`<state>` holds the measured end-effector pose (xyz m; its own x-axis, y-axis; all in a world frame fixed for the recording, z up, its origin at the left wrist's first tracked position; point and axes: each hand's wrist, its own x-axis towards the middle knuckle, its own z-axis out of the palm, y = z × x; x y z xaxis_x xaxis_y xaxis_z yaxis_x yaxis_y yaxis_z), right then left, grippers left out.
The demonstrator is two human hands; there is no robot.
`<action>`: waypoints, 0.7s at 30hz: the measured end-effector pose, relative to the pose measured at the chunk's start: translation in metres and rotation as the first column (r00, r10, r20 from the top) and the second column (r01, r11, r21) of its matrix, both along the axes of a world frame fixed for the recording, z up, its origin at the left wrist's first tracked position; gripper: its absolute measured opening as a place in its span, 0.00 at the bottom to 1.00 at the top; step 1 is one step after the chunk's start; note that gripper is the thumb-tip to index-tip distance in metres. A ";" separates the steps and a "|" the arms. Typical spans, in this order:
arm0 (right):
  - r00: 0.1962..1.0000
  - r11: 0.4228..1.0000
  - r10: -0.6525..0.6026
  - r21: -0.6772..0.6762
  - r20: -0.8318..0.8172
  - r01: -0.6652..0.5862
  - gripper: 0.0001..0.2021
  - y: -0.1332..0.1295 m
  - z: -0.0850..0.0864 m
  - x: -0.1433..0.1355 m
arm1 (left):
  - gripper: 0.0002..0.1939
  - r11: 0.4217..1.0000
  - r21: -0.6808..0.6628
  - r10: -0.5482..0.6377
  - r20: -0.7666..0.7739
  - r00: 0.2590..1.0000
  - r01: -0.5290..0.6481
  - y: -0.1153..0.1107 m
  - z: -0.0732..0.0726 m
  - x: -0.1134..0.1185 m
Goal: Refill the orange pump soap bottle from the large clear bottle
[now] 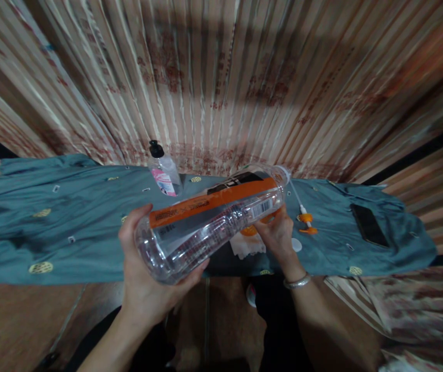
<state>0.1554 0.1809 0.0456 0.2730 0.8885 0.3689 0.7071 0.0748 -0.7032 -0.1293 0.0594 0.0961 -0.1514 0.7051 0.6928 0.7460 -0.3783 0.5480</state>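
Observation:
A large clear plastic bottle point(240, 209) with an orange and grey label lies tilted across both hands, its open neck up to the right. My left hand point(144, 279) wraps around the base. Under the neck end, my right hand point(278, 232) is closed on the bottle, its fingertips partly hidden behind it. Just right of the mouth, an orange pump head point(306, 223) with a thin white tube lies on the cloth. A small white disc point(296, 245) sits beside my right wrist. Below the bottle is a white piece with an orange patch point(247, 245), partly covered.
A smaller clear bottle point(164, 175) with a black cap and pink label stands at the back. A dark phone point(368, 226) lies toward the right end. Teal patterned cloth point(82, 227) covers the narrow table, and a striped curtain point(214, 77) hangs behind it.

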 end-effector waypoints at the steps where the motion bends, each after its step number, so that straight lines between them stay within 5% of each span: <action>1: 1.000 1.000 -0.002 -0.001 0.000 0.002 0.25 0.000 0.000 0.000 | 0.60 1.000 -0.004 0.000 0.004 1.000 0.000 -0.001 0.000 0.000; 21: 1.000 0.998 -0.002 -0.058 0.022 0.003 0.28 -0.001 0.004 -0.002 | 0.61 1.000 0.027 -0.002 -0.007 1.000 0.002 0.001 -0.002 -0.002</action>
